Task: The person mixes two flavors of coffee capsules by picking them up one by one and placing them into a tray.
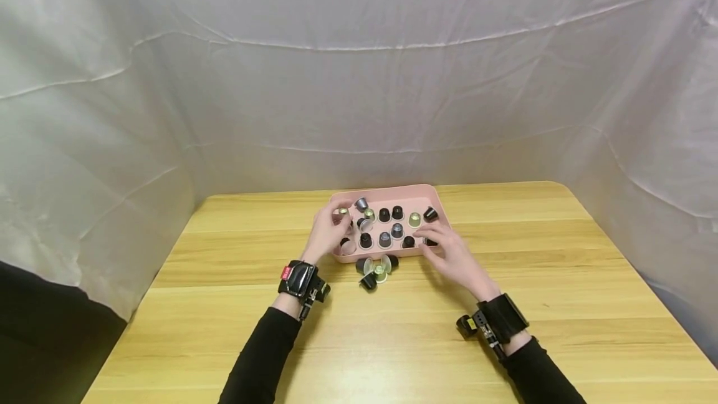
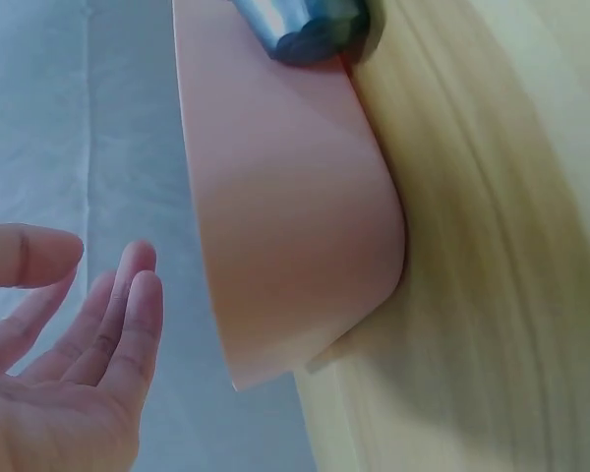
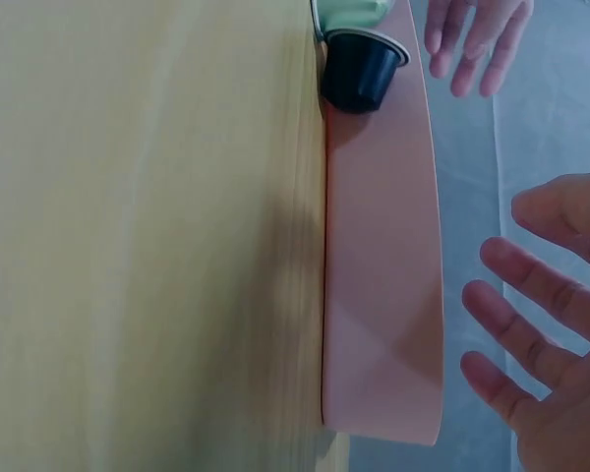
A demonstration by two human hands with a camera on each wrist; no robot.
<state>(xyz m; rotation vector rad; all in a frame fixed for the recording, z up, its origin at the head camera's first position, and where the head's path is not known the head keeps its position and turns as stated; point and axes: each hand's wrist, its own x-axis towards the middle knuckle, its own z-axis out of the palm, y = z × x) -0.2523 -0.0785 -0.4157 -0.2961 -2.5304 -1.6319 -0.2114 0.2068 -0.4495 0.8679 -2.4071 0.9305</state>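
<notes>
A shallow pink tray [image 1: 401,192] holds several coffee capsules, among them a black capsule [image 1: 366,239], a light green capsule [image 1: 414,219], a blue capsule [image 1: 397,230] and a grey capsule [image 1: 361,204]. My left hand [image 1: 326,233] is over the tray's left end, fingers loosely bent toward the capsules there. The left wrist view shows this hand [image 2: 74,364] with thumb and fingers apart and nothing between them. At the tray's right front corner hovers my right hand [image 1: 453,257]. Its fingers [image 3: 516,334] are spread and hold nothing in the right wrist view.
Just in front of the tray, several more capsules lie close together on the wooden table [image 1: 392,335], including a light green one [image 1: 380,271] and a dark one [image 1: 368,281]. White sheeting [image 1: 359,98] hangs behind and at the sides.
</notes>
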